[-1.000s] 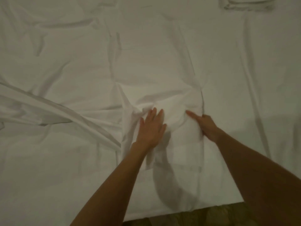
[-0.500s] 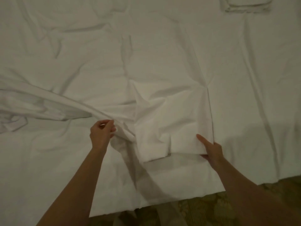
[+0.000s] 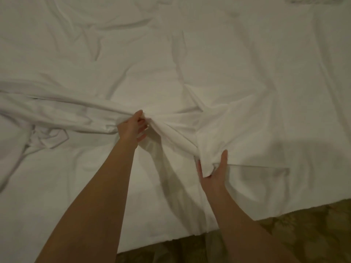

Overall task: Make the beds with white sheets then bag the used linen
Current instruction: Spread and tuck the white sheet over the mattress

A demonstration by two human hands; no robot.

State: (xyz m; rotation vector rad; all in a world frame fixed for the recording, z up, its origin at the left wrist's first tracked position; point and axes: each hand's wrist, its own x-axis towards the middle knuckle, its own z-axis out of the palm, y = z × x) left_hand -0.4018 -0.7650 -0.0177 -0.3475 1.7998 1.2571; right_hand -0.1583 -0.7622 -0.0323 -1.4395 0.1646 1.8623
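A white sheet [image 3: 190, 76] covers almost the whole frame, spread over the bed and creased in long folds. The left hand [image 3: 133, 128], just left of centre, has its fingers curled around a bunched ridge of the sheet that runs off toward the left edge of the frame; half a second ago it gripped the same ridge lower and further left, and a second ago it lay flat on the fabric. The right hand [image 3: 213, 170], lower and right of centre, is palm-up with thumb and fingers closed on a gathered corner of the folded layer; earlier it pinched a flat edge of that layer, which has since been drawn into a twisted band between the two hands. A crumpled loop of fabric lies at the left edge. A folded white linen [image 3: 315, 0] shows at the upper right, mostly cut off now. Patterned carpet [image 3: 284, 236] fills the lower right corner below the sheet's edge.
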